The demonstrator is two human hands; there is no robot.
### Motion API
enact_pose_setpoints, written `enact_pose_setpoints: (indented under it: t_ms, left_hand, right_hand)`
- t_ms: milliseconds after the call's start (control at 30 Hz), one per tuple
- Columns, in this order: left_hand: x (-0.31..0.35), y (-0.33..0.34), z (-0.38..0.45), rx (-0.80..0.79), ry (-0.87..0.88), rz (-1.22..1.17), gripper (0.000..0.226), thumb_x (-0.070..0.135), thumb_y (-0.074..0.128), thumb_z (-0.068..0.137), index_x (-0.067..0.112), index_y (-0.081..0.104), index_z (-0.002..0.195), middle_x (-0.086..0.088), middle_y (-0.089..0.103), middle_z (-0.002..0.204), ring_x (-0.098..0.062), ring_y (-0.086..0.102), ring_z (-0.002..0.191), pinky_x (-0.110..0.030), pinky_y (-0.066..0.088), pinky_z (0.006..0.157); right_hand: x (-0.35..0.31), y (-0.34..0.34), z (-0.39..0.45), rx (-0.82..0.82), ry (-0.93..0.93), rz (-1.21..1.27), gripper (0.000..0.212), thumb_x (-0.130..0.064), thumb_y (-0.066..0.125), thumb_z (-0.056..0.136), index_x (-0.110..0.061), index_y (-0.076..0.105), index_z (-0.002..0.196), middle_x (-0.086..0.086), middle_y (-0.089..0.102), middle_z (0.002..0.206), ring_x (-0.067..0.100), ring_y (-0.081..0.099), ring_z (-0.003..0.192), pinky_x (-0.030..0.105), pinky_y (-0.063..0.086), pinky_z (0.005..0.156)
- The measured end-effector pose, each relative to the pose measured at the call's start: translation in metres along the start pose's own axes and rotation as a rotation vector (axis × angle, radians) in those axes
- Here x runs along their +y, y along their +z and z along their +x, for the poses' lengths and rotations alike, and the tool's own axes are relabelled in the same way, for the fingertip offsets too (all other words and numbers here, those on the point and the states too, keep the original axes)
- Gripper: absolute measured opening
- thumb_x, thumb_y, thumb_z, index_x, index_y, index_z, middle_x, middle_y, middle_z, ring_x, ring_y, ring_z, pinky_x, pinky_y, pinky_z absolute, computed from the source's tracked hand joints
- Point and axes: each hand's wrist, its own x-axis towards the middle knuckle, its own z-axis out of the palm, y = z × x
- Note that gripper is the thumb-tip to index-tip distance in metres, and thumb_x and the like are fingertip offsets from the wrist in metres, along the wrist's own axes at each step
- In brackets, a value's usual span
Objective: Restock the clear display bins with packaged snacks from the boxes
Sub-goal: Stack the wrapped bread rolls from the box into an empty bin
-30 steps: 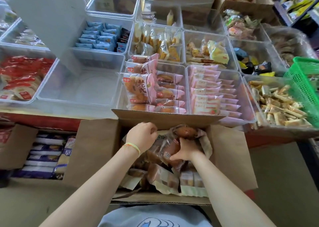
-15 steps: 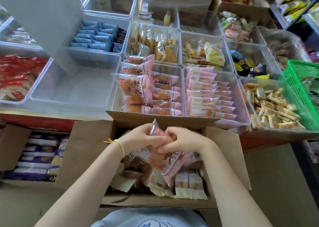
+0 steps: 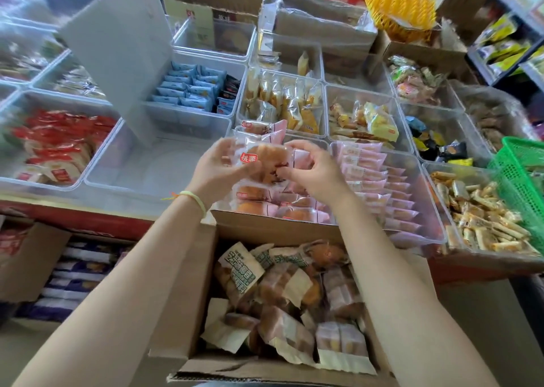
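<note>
Both hands hold one pink-wrapped bread packet (image 3: 266,159) above the clear bin (image 3: 325,143) that is partly filled with the same pink packets. My left hand (image 3: 219,170) grips the packet's left side. My right hand (image 3: 313,170) pinches its right side. Below my arms stands an open cardboard box (image 3: 188,298) with several wrapped breads and cakes inside.
An empty clear bin (image 3: 141,168) lies left of the pink-packet bin, with a white lid (image 3: 117,50) leaning up behind it. Filled bins surround these. A green basket (image 3: 521,177) sits at the right. A second box with blue-white packets (image 3: 76,277) stands lower left.
Both hands have lifted a pink packet out of the cardboard box and carried it up over the clear bin of pink packets.
</note>
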Motion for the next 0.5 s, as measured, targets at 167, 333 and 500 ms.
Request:
enact_pose_setpoints:
  t_ms: [167,333,500]
  left_hand:
    - [-0.046,0.005,0.028,-0.120,-0.241,0.315,0.065,0.042,0.076,0.082,0.009,0.050,0.132,-0.007,0.059,0.121,-0.023,0.058,0.107,-0.041,0.049,0.097]
    - [-0.070,0.011,0.035,-0.179,-0.350,0.400,0.061,0.040,0.074,0.083,0.004,0.050,0.127,-0.010,0.065,0.102,-0.024,0.067,0.085,-0.044,0.059,0.081]
    - [-0.070,0.014,0.038,-0.209,-0.340,0.458,0.052,0.046,0.072,0.084,0.010,0.055,0.118,-0.003,0.067,0.099,-0.017,0.068,0.075,-0.031,0.057,0.064]
  right_hand:
    - [0.039,0.051,0.034,-0.054,0.123,-0.128,0.059,-0.025,0.076,0.086,-0.029,0.052,0.140,-0.008,0.058,0.104,0.019,0.055,0.104,0.031,0.047,0.088]
    - [0.051,0.064,0.036,-0.033,0.228,-0.178,0.057,-0.026,0.069,0.092,-0.019,0.045,0.143,0.006,0.054,0.141,0.026,0.050,0.126,0.040,0.044,0.104]
    - [0.056,0.067,0.042,0.023,0.253,-0.248,0.039,-0.029,0.064,0.095,-0.022,0.054,0.132,0.006,0.064,0.125,0.027,0.058,0.112,0.039,0.050,0.093]
